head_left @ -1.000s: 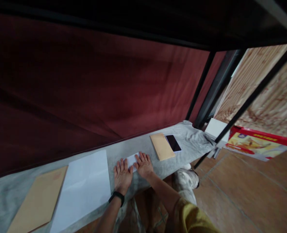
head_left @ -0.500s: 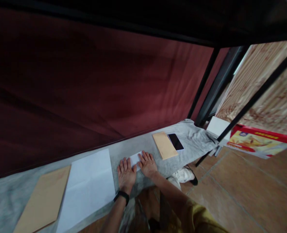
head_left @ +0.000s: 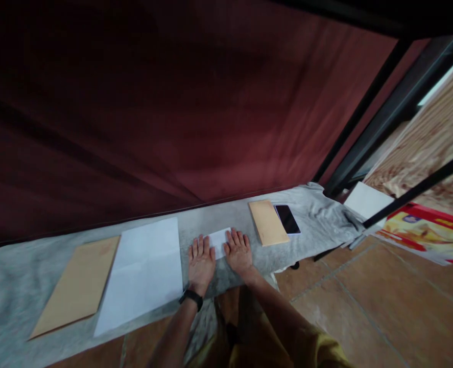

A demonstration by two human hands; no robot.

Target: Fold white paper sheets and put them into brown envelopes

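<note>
A small folded piece of white paper [head_left: 219, 242] lies on the grey cloth between my hands. My left hand [head_left: 202, 261] is flat with its fingers stretched out, its thumb side at the paper's left edge. Over on the right edge, my right hand [head_left: 239, 252] also lies flat, fingers slightly spread. To the left is a large white sheet [head_left: 144, 273] with faint creases. Beside it rests a big brown envelope [head_left: 78, 283]. A smaller brown envelope [head_left: 268, 222] sits to the right of my right hand.
A dark-screened phone [head_left: 288, 220] lies against the small envelope's right side. The grey cloth [head_left: 322, 220] bunches up at the right end. Behind stands a dark red curtain [head_left: 211, 128]. A black metal post [head_left: 360, 112] and a red and yellow printed box [head_left: 429, 232] are at the right.
My right hand has slid rightward off the middle of the small paper, uncovering more of it. Both hands remain flat. The view has shifted slightly.
</note>
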